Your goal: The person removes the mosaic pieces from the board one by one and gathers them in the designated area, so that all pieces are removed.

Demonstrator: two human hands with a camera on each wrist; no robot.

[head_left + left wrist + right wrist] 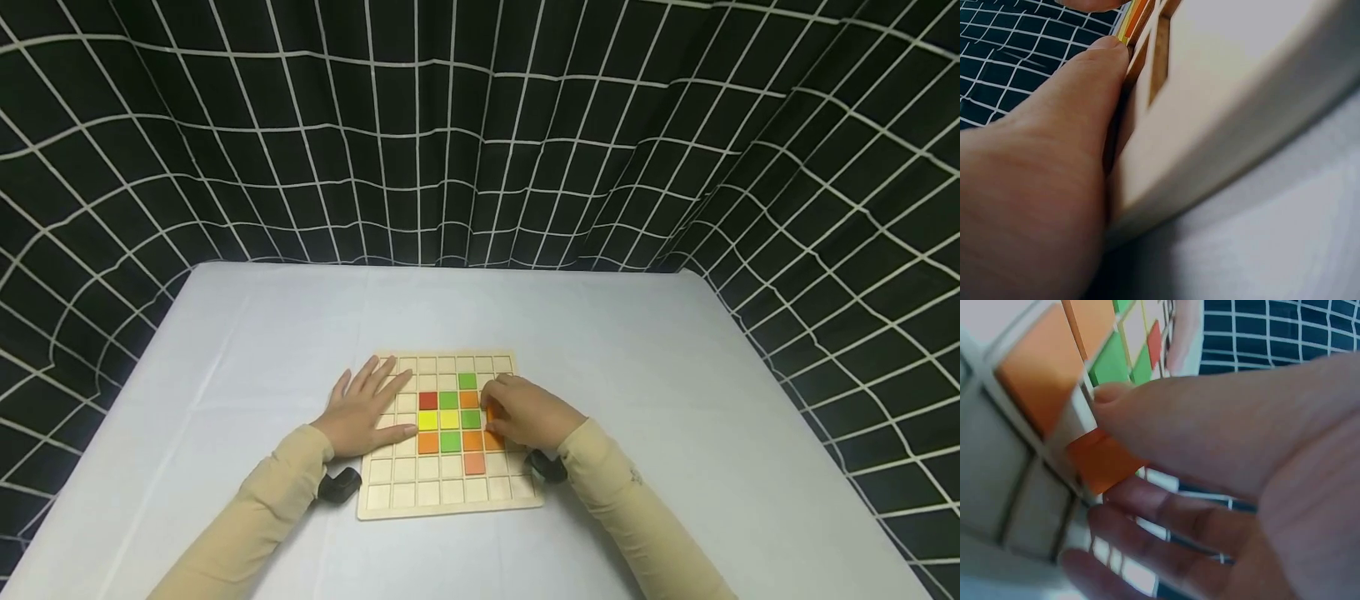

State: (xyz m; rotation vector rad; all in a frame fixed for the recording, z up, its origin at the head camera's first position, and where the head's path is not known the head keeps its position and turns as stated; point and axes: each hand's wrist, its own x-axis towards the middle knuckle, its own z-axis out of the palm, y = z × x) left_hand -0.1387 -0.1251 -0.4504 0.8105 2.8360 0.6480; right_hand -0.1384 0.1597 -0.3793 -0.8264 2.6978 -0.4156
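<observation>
A square wooden grid board (450, 510) lies on the white cloth, several coloured tiles set in its cells. My left hand (360, 417) rests on the board's left side, fingers spread and straight, with the thumb beside the yellow tile (427, 421). On the board's right side, my right hand (528, 410) pinches an orange tile (1107, 461) between thumb and fingers. In the right wrist view that tile is tilted over a cell, beside a flat orange tile (1044, 369) and a green tile (1109, 361). My right hand hides some right-hand cells in the head view.
A white cloth (247, 358) covers the table around the board. Dark curtains (442, 142) with a white grid hang behind and along both sides. A small black device (340, 486) sits at my left wrist, another black device (546, 467) at my right.
</observation>
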